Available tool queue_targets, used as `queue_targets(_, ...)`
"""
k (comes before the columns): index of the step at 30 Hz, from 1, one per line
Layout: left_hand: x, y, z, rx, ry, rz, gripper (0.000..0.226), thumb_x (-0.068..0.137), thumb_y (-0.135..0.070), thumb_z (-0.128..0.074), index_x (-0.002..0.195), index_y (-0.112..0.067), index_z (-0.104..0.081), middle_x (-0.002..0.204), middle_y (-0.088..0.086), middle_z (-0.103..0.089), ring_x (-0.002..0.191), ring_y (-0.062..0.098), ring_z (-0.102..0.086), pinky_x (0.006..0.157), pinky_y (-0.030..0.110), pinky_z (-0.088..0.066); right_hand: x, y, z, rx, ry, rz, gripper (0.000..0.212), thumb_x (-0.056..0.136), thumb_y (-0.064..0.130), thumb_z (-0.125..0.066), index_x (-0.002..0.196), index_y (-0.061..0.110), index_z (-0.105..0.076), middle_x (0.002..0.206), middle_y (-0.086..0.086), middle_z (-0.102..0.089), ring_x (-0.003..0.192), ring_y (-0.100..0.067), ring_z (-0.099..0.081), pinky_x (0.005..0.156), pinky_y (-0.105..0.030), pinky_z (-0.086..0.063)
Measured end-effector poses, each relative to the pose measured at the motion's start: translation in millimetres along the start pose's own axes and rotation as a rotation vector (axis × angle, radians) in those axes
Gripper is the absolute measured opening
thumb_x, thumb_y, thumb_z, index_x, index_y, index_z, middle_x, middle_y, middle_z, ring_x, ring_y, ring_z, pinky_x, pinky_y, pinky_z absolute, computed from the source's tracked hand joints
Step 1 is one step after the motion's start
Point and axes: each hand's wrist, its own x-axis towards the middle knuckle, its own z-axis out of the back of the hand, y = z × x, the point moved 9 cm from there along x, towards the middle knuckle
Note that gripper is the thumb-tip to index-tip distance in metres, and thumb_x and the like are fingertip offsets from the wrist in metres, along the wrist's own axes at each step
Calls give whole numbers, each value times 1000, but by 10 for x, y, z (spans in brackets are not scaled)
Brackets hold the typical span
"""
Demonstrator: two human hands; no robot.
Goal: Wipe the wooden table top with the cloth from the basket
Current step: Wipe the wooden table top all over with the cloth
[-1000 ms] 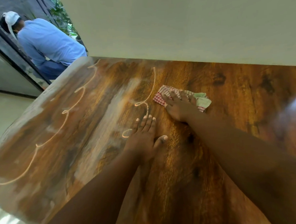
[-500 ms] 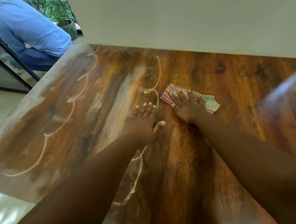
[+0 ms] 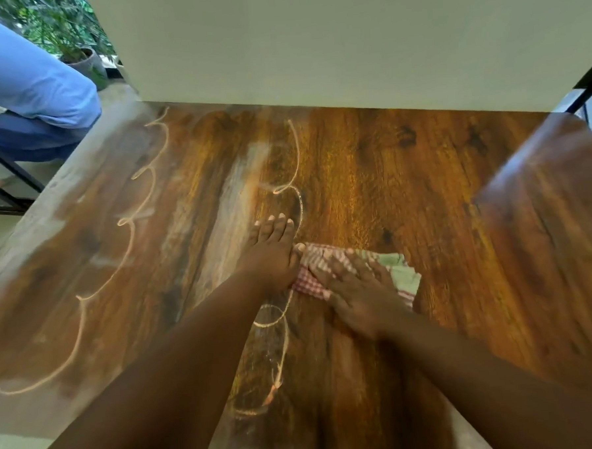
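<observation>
Head view: wiping under way on wooden table top [image 3: 406, 191]
Cloth [image 3: 398, 270]: flat on table near middle, checked red-white with green part
Right hand [image 3: 363, 294]: fingers straight, pressing down on cloth
Left hand [image 3: 272, 251]: flat on bare wood just beside cloth, thumb touching its edge, gripping nothing
Done: right side looks clean, glossy
Left: pale looping lines [image 3: 143, 211] and dusty smear on left half
Containers: basket not in view; potted plant [image 3: 72, 47] far left, beyond table
</observation>
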Motion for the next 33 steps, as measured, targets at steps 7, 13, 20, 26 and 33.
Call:
queue_targets(7,1,308,-9,-14,14,46,60,102,-43,-13,155,-15,-3,162,6,2,148,21,6,118,38,10,618,-235,126,10,51,-146,50,99,54,-9,145,51,9,159,9,11,144,-23,18,112,-51,12)
queue_targets(13,-175,598,-126,-26,-5,53,58,103,-42,-12,154,-18,2,162,3,7,148,20,11,118,36,11,-511,410,-179,39,60,77,50,95,63,0,142,55,15,157,8,10,141,-24,27,108,-47,23)
queue_targets(20,-175,641,-113,-108,-106,43,56,104,-38,-16,155,-17,-6,162,2,0,148,18,8,118,34,9,-705,433,-220,21,41,86,46,95,59,2,137,61,19,151,20,22,135,-11,37,103,-36,31)
queue_targets(26,-158,668,-113,-149,-163,31,54,104,-38,-18,154,-18,-13,162,2,-7,148,17,3,119,35,6,33,112,-2,26,8,-131,49,97,56,-6,144,52,8,159,11,10,143,-19,21,113,-48,12)
queue_targets(33,-151,681,-115,-171,-180,18,56,103,-40,-15,154,-18,-16,162,2,-10,149,18,1,119,35,5,-1351,915,-381,114,182,108,46,97,61,-11,143,60,-4,157,13,-4,145,-27,8,110,-44,18)
